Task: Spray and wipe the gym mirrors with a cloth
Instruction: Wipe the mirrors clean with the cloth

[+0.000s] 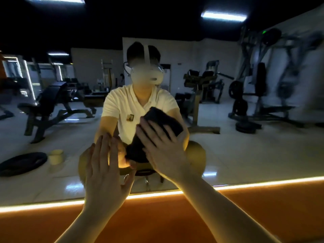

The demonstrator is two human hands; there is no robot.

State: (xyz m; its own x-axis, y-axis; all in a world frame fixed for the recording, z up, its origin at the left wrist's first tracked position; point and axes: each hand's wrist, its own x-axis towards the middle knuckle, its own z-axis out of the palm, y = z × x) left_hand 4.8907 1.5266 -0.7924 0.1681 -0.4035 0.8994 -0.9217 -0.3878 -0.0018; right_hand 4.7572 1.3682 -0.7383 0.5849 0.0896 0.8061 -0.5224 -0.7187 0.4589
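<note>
two hands point(103, 172), one cloth point(164, 118), one mirror point(245, 146) (dim).

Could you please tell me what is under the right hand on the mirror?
A dark cloth, pressed to the mirror by the straight fingers of the right hand. The mirror behind it is covered.

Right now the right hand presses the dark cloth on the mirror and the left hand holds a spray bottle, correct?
No. The head view shows the left hand holding no spray bottle: it rests flat on the mirror, fingers straight. The right hand does press the dark cloth on the mirror.
</note>
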